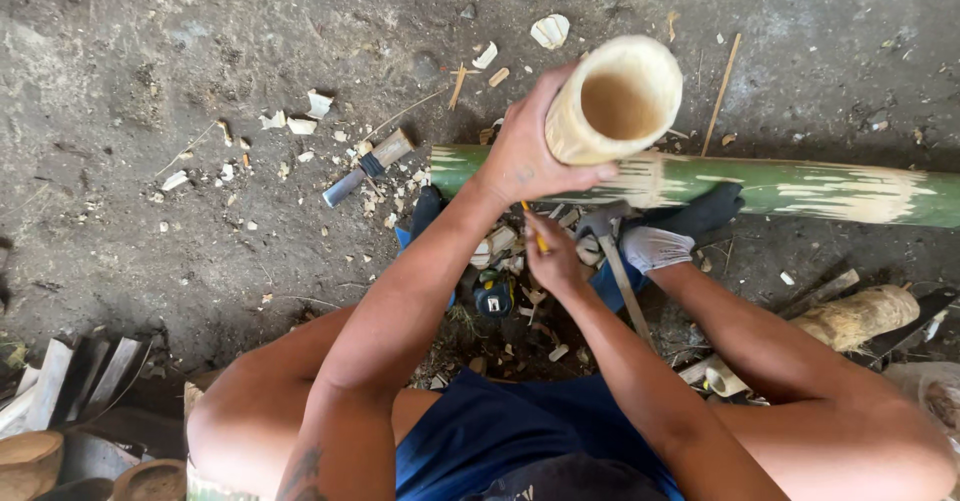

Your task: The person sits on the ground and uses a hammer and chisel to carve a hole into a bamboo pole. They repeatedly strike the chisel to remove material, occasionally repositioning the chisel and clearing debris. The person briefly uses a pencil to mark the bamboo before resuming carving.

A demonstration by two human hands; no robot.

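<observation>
My left hand (525,151) grips a short peeled bamboo tube (612,101), tilted so its hollow open end faces up toward me. Just below it, my right hand (553,254) pinches a thin yellow pencil (534,229), its tip pointing up at the tube's underside. Behind the tube a long green bamboo pole (800,186), partly scraped pale, lies across the ground. My feet, one in a grey-and-white sock (660,241), rest against it.
A hammer (368,167) lies on the dirt left of the pole among pale bamboo chips. A black-and-yellow tape measure (493,296) sits between my legs. A blade with a wooden handle (865,316) lies at right. Bamboo offcuts (40,456) are piled at lower left.
</observation>
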